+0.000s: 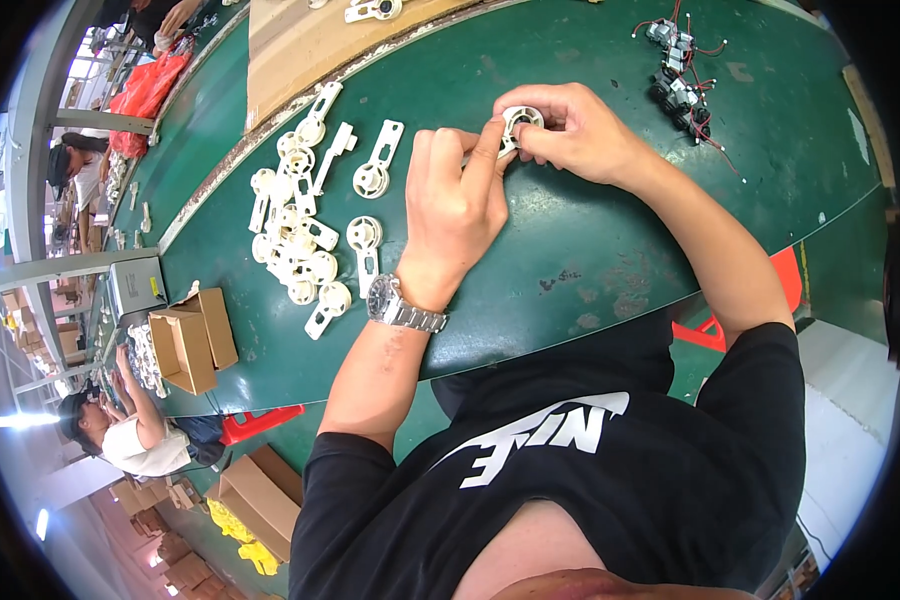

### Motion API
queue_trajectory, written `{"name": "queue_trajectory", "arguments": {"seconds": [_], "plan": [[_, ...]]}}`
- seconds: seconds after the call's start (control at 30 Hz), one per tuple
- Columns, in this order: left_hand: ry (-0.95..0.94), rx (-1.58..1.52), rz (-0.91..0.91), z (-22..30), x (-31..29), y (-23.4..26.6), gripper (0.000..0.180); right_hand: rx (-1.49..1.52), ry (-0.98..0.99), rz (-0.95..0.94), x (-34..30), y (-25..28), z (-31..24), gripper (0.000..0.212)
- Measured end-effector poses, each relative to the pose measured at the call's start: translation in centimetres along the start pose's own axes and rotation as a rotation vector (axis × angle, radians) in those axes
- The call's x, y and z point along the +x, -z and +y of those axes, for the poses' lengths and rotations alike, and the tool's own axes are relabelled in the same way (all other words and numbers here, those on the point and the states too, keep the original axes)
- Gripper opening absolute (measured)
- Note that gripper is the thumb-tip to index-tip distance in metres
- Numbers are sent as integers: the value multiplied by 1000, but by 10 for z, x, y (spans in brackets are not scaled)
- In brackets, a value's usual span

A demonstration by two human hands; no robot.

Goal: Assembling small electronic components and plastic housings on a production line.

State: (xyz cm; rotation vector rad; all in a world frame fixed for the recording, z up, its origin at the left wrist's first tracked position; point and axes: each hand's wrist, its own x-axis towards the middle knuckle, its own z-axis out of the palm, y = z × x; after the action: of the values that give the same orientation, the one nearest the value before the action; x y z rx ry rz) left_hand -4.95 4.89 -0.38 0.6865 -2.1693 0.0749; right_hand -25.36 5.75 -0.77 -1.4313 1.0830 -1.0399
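Observation:
Both my hands meet over the green tabletop, gripping one cream plastic part (521, 116) with a round, ringed head. Something dark sits inside its ring. My left hand (456, 195), below a metal wristwatch, pinches the part from its left side, where fingers cover its lower end. My right hand (568, 132) curls round the head, thumb and forefinger on it. Left of my left hand lies a loose pile of similar cream parts (295, 235), each a round head with a flat slotted arm. A single cream part (372, 178) rests apart between pile and hand.
Small motors with red wires (682, 95) lie in a cluster at the far right of the green table (570, 265). An open cardboard box (185, 345) stands at the left edge, near a seated co-worker (135, 430). A cardboard sheet (300, 60) covers the far side.

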Motion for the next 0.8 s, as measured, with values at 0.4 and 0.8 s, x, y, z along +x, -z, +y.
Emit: {"name": "queue_trajectory", "arguments": {"seconds": [0.4, 0.8], "plan": [[28, 2, -9, -1, -2, 0, 41, 48, -104, -87, 4, 10, -4, 28], [-2, 1, -11, 4, 1, -1, 41, 31, -117, -57, 2, 11, -10, 29]]}}
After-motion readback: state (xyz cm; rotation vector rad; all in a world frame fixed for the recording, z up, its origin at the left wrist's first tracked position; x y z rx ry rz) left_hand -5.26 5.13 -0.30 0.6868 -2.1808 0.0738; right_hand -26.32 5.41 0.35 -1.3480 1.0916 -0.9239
